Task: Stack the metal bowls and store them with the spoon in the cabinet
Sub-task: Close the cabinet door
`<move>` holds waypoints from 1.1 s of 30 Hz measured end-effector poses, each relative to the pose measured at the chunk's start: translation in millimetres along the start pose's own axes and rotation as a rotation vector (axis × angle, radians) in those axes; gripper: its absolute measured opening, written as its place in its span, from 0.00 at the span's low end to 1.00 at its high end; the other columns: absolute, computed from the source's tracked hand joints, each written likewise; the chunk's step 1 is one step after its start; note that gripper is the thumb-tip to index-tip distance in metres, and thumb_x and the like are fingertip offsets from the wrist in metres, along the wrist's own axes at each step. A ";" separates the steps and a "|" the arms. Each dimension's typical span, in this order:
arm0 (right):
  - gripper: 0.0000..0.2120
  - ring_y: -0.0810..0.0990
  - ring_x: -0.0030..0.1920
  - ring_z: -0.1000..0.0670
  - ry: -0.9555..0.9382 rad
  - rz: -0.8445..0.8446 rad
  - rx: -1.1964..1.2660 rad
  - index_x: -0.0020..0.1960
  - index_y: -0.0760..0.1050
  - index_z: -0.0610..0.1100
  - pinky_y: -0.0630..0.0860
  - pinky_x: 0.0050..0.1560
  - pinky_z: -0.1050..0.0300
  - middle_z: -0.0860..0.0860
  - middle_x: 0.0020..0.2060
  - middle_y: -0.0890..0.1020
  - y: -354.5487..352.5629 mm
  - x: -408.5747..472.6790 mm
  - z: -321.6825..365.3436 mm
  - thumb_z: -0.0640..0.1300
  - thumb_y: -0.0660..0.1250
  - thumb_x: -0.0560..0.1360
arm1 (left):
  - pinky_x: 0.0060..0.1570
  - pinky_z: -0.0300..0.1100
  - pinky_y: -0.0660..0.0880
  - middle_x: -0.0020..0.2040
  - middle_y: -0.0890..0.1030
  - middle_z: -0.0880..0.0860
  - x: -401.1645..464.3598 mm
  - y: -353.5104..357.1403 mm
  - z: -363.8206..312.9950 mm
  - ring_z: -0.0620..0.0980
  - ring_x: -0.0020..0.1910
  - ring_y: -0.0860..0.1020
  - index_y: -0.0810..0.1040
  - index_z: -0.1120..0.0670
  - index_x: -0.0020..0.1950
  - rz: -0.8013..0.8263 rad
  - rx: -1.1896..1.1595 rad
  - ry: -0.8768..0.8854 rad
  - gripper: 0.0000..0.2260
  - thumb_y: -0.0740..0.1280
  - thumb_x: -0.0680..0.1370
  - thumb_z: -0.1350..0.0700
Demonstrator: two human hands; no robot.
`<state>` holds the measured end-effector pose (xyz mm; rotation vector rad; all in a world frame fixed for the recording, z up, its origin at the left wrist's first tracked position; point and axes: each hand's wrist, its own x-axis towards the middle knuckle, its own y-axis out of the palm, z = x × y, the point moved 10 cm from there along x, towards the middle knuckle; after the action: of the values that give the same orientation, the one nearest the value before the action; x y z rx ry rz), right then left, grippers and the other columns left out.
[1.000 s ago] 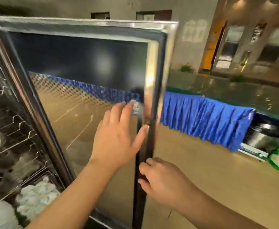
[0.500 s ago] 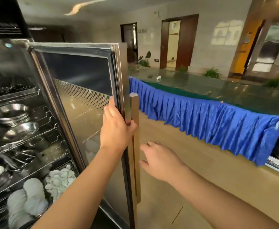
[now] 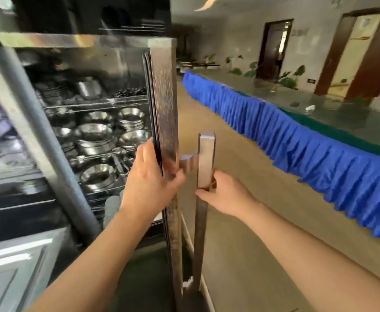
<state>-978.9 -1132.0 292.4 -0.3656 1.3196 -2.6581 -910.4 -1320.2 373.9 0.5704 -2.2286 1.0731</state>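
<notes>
The steel cabinet door stands edge-on in the middle of the head view. My left hand grips its edge at mid height, thumb on the outer face. My right hand is curled around the tall square door handle. Left of the door the cabinet is open, and several stacks of metal bowls rest on wire shelves. Some long metal utensils lie among them; I cannot pick out a single spoon. Neither hand carries a bowl or a spoon.
A long table with a blue pleated skirt runs along the right, across a strip of tan floor. A grey slanted post and a second panelled steel front are at the left. Wooden doorways stand at the back.
The door has swung from facing me to edge-on, revealing the shelves of bowls. My left hand kept hold of its edge. My right hand let go, then closed on the handle.
</notes>
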 end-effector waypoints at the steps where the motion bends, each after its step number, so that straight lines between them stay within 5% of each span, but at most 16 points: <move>1: 0.19 0.82 0.52 0.50 -0.020 0.034 0.072 0.60 0.76 0.55 0.80 0.51 0.51 0.54 0.53 0.83 11.5 3.7 13.7 0.59 0.73 0.71 | 0.42 0.38 0.74 0.53 0.74 0.47 -1.5 -13.4 10.5 0.46 0.48 0.76 0.70 0.53 0.63 -0.023 0.018 -0.025 0.28 0.76 0.70 0.44; 8: 0.18 0.81 0.51 0.52 -0.131 0.192 0.306 0.59 0.78 0.49 0.75 0.45 0.61 0.54 0.51 0.82 76.8 27.4 94.7 0.49 0.77 0.71 | 0.45 0.38 0.75 0.63 0.74 0.46 -7.0 -81.7 71.0 0.43 0.51 0.77 0.63 0.46 0.72 -0.142 0.129 -0.107 0.32 0.73 0.72 0.43; 13: 0.17 0.83 0.51 0.48 -0.152 0.331 0.396 0.55 0.78 0.45 0.80 0.56 0.47 0.48 0.51 0.84 129.9 51.3 146.0 0.47 0.79 0.70 | 0.44 0.44 0.78 0.69 0.72 0.50 -8.7 -114.2 131.2 0.48 0.50 0.80 0.59 0.48 0.77 -0.154 0.270 -0.211 0.36 0.72 0.73 0.44; 16: 0.16 0.84 0.47 0.51 -0.190 0.364 0.411 0.50 0.79 0.48 0.80 0.52 0.50 0.49 0.46 0.85 155.4 70.7 173.5 0.50 0.80 0.67 | 0.41 0.41 0.76 0.66 0.73 0.51 -6.9 -121.7 161.3 0.48 0.46 0.79 0.60 0.47 0.75 -0.133 0.305 -0.226 0.33 0.72 0.74 0.49; 20: 0.13 0.83 0.45 0.53 -0.237 0.413 0.416 0.44 0.80 0.48 0.78 0.49 0.54 0.52 0.43 0.85 192.1 99.8 209.4 0.51 0.81 0.66 | 0.45 0.39 0.72 0.68 0.74 0.52 2.8 -131.3 209.1 0.51 0.55 0.80 0.58 0.46 0.75 -0.141 0.322 -0.302 0.31 0.69 0.77 0.48; 33: 0.21 0.83 0.38 0.47 -0.364 0.499 0.388 0.39 0.80 0.46 0.81 0.48 0.44 0.48 0.34 0.83 299.4 204.7 317.2 0.64 0.75 0.63 | 0.47 0.41 0.73 0.66 0.77 0.51 73.3 -161.8 366.4 0.51 0.58 0.80 0.64 0.48 0.74 -0.173 0.420 -0.366 0.26 0.63 0.78 0.40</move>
<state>-1077.4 -1603.0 268.8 -0.3816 0.6593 -2.2168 -986.0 -1717.8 329.6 1.1991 -2.2010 1.4474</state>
